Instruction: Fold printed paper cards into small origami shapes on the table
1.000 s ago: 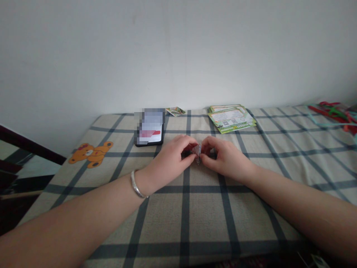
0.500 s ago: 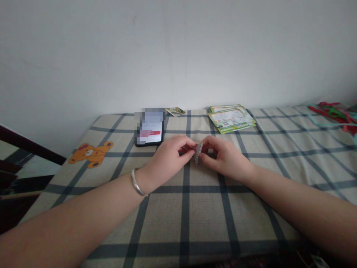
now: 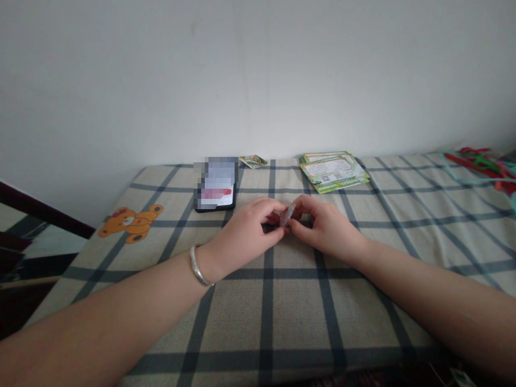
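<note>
Both of my hands meet at the middle of a checked cloth (image 3: 242,317) and pinch one small folded piece of paper (image 3: 286,215) with a reddish print. My left hand (image 3: 245,232), with a silver bangle at the wrist, grips its left side with curled fingers. My right hand (image 3: 322,227) grips its right side between thumb and forefinger. The paper stands on edge just above the cloth, tilted a little.
A phone (image 3: 216,185) lies face up behind my left hand. A small folded paper piece (image 3: 253,160) sits near the wall. A stack of green printed cards (image 3: 332,170) lies at the back right. Red and green strips (image 3: 481,162) lie far right. A bear print (image 3: 131,221) marks the cloth's left.
The folded paper has been turned and squeezed smaller between my fingertips, which have closed in a little. My arms stay where they were.
</note>
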A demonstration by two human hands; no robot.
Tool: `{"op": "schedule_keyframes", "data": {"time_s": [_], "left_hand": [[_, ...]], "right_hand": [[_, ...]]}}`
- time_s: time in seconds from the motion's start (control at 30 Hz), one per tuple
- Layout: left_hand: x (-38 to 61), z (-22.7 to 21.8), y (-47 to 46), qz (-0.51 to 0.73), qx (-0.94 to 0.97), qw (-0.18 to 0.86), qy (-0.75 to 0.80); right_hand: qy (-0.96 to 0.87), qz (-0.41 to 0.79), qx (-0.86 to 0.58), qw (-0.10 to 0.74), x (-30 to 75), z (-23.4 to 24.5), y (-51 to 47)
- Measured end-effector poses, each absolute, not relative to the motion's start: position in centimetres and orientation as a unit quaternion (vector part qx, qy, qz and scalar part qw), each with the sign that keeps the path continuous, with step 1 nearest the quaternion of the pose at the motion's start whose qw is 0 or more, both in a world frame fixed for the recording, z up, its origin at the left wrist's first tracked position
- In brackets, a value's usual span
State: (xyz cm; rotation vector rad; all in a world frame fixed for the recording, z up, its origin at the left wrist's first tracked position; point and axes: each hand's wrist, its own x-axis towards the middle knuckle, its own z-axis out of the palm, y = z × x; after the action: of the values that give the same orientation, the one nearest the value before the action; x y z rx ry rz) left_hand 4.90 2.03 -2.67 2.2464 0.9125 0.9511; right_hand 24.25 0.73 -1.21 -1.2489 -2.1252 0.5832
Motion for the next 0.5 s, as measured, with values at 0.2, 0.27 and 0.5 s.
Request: {"op": "schedule_keyframes", "data": {"time_s": [0.2,0.27,0.5], "left_hand": [[5.05,-2.71,2.01,0.361,0.819,0.291,0.339],[5.12,-2.83,2.05,0.366,0.810,0.314,0.335],[5.21,-2.93,2.16,0.370,0.782,0.363,0.346]], "right_hand": [[-0.808,0.194,-0.485,0.273,24.07,-1.00,0.45],[-0.809,0.181,-0.490,0.271,24.03,-0.99,0.37],[-0.804,0.152,-0.500,0.283,24.12,-1.15,0.41]]}}
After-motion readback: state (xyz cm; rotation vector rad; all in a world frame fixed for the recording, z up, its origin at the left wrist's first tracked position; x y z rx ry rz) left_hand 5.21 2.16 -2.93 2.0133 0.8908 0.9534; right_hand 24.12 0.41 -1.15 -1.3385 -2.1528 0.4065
